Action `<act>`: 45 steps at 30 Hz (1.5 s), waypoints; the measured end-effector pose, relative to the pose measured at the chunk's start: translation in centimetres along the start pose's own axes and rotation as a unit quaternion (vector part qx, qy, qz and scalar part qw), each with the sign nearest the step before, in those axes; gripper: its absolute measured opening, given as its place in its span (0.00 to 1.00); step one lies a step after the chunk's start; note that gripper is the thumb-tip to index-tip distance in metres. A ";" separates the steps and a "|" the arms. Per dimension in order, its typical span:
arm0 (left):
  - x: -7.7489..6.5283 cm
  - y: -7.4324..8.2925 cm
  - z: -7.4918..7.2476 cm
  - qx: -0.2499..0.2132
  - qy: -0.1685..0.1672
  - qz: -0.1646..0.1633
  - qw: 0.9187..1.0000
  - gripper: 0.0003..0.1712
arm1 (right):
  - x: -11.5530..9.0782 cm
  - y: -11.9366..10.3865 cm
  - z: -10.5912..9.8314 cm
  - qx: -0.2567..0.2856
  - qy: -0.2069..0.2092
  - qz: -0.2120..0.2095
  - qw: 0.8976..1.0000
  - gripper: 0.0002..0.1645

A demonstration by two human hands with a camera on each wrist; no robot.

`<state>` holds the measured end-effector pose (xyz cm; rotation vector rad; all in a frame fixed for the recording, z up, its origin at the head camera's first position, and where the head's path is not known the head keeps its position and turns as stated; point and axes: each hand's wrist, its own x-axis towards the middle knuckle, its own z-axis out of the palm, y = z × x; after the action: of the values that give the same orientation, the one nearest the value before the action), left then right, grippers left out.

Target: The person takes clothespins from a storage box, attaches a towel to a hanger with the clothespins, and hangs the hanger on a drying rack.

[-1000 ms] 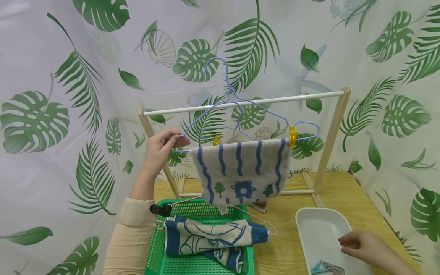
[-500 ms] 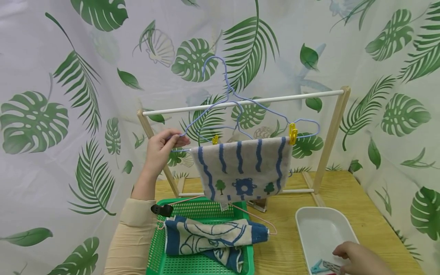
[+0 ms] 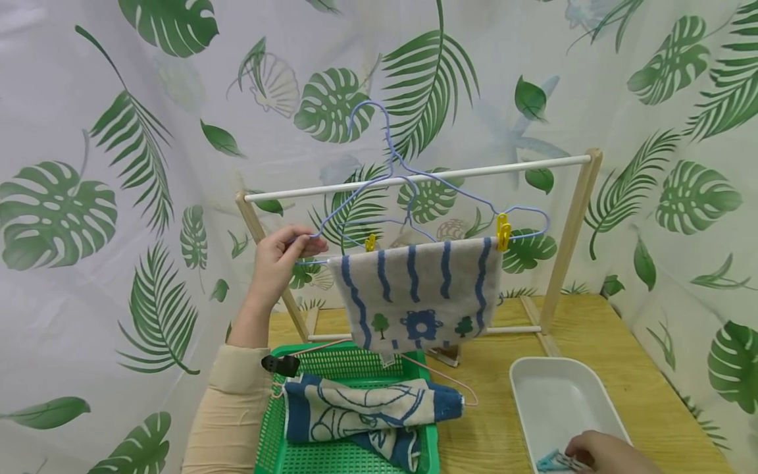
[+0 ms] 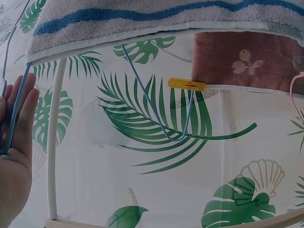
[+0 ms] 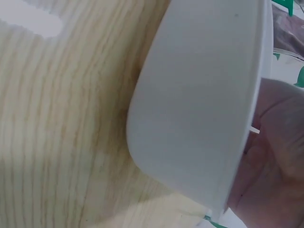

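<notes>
The left grip [image 3: 284,255] is closed, pinching one end of the blue hanger [image 3: 389,137], and there's the striped towel [image 3: 414,289], draped over its lower bar in front of the rack [image 3: 573,224], a yellow peg [image 3: 503,232] at its upper right corner! Meanwhile the right grip [image 3: 601,453] dips into the white tray [image 3: 556,395] on the bench [image 3: 474,441], fingers at the pegs [image 3: 551,461]; whether it has hold, I can't tell.
</notes>
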<state>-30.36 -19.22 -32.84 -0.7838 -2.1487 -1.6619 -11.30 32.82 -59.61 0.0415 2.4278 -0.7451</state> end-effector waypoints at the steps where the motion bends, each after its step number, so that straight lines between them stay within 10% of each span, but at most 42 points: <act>1: 0.0 0.0 0.0 0.000 0.000 0.001 1.000 0.14 | 0.0 0.0 0.0 -0.001 0.002 0.002 1.000 0.21; 45: 0.0 -0.3 0.4 0.001 0.001 -0.001 1.000 0.14 | 0.6 0.1 -0.5 0.027 0.058 -0.024 0.998 0.12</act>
<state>-30.47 -18.86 -33.23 -0.7783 -2.1504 -1.6613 -12.05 33.09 -59.68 0.0497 2.5260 -0.8514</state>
